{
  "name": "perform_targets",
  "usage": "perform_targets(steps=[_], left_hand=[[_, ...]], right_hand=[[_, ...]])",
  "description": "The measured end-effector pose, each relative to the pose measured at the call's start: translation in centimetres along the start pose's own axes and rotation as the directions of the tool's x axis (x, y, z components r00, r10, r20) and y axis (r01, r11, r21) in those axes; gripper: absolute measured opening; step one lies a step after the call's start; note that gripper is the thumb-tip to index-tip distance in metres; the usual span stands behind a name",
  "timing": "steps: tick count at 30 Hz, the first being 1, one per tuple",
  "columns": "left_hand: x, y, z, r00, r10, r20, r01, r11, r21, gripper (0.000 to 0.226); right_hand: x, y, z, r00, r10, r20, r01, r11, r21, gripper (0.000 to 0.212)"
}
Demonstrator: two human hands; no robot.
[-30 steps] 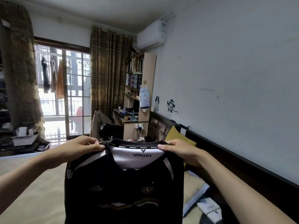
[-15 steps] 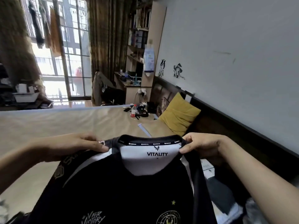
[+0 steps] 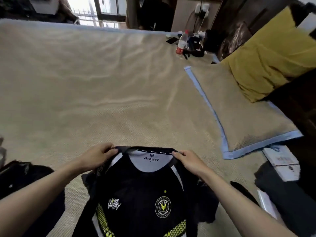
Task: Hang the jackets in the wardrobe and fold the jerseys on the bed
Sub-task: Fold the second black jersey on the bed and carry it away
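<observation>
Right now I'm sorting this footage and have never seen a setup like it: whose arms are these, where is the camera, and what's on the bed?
There is no machine here. A person wears a wide-angle camera on the head, looking forward and down, so the two bare arms reach in from the bottom of the picture. The left hand and the right hand each pinch a side of the collar of a black jersey with yellow trim and a round crest. They hold it above a bed covered by a beige mat. A yellow pillow leans at the far right, with a plastic bottle and small clutter beyond. Dark clothes lie near the left arm.
</observation>
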State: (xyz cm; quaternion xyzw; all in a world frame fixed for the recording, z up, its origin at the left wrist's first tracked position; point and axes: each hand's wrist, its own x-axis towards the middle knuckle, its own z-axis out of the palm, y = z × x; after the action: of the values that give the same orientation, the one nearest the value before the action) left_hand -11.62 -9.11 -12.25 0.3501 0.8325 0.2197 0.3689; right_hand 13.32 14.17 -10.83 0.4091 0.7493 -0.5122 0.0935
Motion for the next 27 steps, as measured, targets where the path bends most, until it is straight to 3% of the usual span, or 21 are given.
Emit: perform_targets(steps=[3, 6, 9, 13, 17, 21, 24, 27], left_hand=[[4.2, -4.9, 3.3, 0.993, -0.070, -0.093, 0.080, 0.991, 0.104, 0.033], [7.0, -8.2, 5.1, 0.980, -0.137, -0.143, 0.161, 0.973, 0.167, 0.039], [10.0, -10.1, 5.9, 0.972, -0.118, -0.204, 0.171, 0.949, 0.264, 0.043], [14.3, -12.1, 5.6, 0.960, -0.113, -0.257, 0.192, 0.933, 0.306, 0.043], [18.0, -12.3, 5.1, 0.946, -0.152, -0.285, 0.245, 0.914, 0.323, 0.036], [20.8, -11.6, 4.7, 0.936, -0.169, -0.308, 0.229, 0.959, 0.169, 0.026], [22.0, -11.2, 3.6, 0.964, -0.182, -0.193, 0.177, 0.983, -0.040, 0.026], [22.8, -11.9, 2.1, 0.989, -0.129, -0.070, 0.121, 0.987, -0.103, 0.030]], right_hand=[[6.8, 3.3, 4.3, 0.999, -0.029, -0.035, 0.027, 0.998, -0.054, 0.047], [12.2, 5.6, 7.2, 0.994, -0.031, -0.103, 0.021, 0.995, -0.093, 0.040], [17.0, 6.4, 8.9, 0.983, -0.070, -0.167, 0.046, 0.988, -0.146, 0.031], [22.0, 6.3, 9.6, 0.961, -0.142, -0.239, 0.059, 0.944, -0.323, 0.031], [26.6, 5.1, 9.5, 0.920, -0.307, -0.244, 0.117, 0.808, -0.577, 0.033], [30.1, 4.5, 9.7, 0.870, -0.428, -0.244, 0.161, 0.716, -0.680, 0.033], [31.6, 4.2, 9.7, 0.853, -0.455, -0.256, 0.159, 0.694, -0.703, 0.027], [32.8, 3.9, 9.4, 0.848, -0.455, -0.273, 0.149, 0.697, -0.701, 0.028]])
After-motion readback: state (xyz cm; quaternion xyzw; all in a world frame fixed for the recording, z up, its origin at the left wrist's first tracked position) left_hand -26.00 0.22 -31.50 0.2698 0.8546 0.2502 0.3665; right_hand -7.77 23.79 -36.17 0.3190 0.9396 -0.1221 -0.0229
